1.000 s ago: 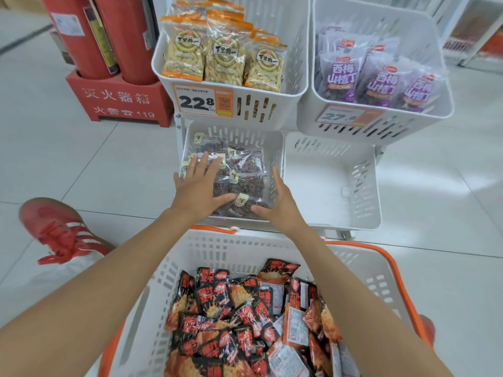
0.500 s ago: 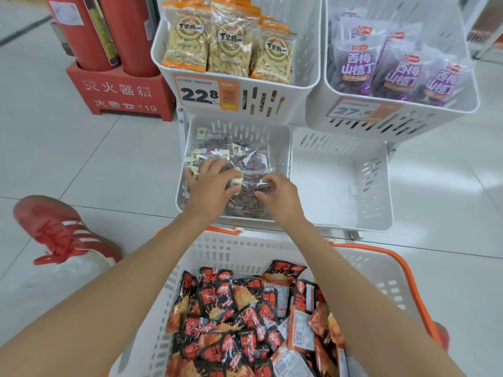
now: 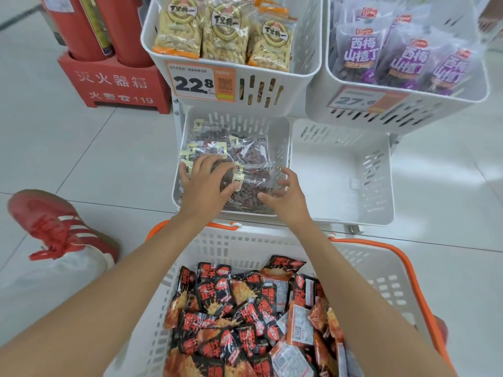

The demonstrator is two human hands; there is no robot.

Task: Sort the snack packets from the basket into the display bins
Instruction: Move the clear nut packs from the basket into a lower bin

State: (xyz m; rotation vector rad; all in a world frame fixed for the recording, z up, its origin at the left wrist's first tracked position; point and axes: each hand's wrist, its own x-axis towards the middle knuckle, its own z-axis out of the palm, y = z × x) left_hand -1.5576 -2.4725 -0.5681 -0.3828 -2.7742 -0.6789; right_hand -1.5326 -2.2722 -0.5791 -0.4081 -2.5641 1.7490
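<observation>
I am looking down through the head camera at two bare arms reaching over the basket (image 3: pixel 245 246); it is sitting nearest me, white with an orange rim, and red packets (image 3: pixel 245 308) are lying heaped in it, touching and overlapping; beyond its far rim the low-left bin (image 3: pixel 245 122) is holding a pile of clear packets (image 3: pixel 250 156) with dark contents and small pale labels; the left hand (image 3: pixel 204 186) is lying palm down on the near-left part of that pile, its fingers spread and slightly bent, pressing on the film rather than closing round it, the thumb touching one label; the right hand (image 3: pixel 283 197) is sitting at the pile's near-right edge with fingers apart and clawed, and I am seeing nothing clasped in it, though I cannot tell whether its fingertips are touching the film; the low-right bin (image 3: pixel 326 172) is standing just beside the low-left one; above them the top-left bin (image 3: pixel 299 77) is carrying yellow packets (image 3: pixel 226 31) upright and a price tag (image 3: pixel 200 83) reading 22.8, and the top-right bin (image 3: pixel 435 104) is carrying purple packets (image 3: pixel 402 58); a red shoe (image 3: pixel 51 227) is resting on the tiled floor at the left, and a red extinguisher box (image 3: pixel 117 83) is standing left of the bins
</observation>
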